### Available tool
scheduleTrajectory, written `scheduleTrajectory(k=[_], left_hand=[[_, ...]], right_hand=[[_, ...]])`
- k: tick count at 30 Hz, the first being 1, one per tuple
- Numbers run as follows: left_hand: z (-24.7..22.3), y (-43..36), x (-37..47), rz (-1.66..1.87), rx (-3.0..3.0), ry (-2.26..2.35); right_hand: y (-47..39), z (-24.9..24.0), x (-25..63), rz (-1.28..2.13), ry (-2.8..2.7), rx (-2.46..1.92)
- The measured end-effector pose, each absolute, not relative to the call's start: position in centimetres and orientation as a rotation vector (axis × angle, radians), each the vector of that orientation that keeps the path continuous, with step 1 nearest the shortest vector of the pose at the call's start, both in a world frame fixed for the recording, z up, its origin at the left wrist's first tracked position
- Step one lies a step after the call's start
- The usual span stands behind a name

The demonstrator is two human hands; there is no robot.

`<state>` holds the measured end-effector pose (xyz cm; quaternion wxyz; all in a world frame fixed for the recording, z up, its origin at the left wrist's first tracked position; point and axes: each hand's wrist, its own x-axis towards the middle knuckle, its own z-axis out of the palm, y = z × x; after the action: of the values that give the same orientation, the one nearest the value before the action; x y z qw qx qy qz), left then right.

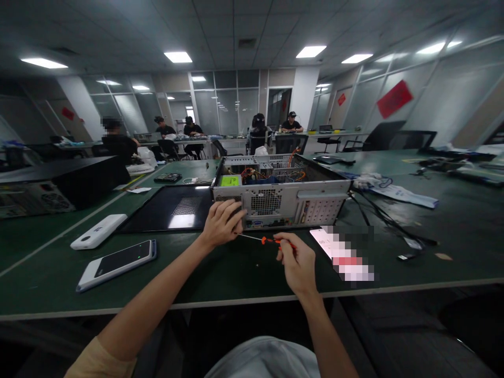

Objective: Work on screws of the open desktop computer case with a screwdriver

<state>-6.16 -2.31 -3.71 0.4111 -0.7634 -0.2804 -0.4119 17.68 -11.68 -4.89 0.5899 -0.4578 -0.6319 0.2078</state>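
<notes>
A desktop computer case (290,188) lies on its side, its top open and its rear panel facing me. Inside, the power supply (229,181) bears a bright green label, with wires behind it. My right hand (298,262) grips a screwdriver (269,240) by its red and black handle. The thin shaft points left, its tip close to the fingers of my left hand (221,224). That hand is closed, with bent fingers touching the lower left of the rear panel. Whatever lies between its fingertips is hidden.
Left of the case lies a black side panel (173,209), with a white device (98,231) and another screened device (118,264) nearer me. A lit phone (340,252) lies right, near black cables (388,223) and a glove (401,194). Several people sit at far tables.
</notes>
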Motion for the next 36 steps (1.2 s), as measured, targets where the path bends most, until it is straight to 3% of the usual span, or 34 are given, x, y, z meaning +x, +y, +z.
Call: scheduleTrajectory(k=[5,15,36], left_hand=[[-5.1,-2.9,-7.5,-0.746,-2.218,-0.593],[-5.7,-3.6,-6.4,-0.498,-2.421,-1.154],[-5.1,-3.2,-7.3,-0.685,-2.212,-0.822]], right_hand=[[-12.7,-5.5,18.1,0.262,-1.494,-1.09],[-13.3,-6.4,16.9,0.117,-1.726,-0.962],[-13.4,-7.3,15.5,-0.086,-1.999,-0.906]])
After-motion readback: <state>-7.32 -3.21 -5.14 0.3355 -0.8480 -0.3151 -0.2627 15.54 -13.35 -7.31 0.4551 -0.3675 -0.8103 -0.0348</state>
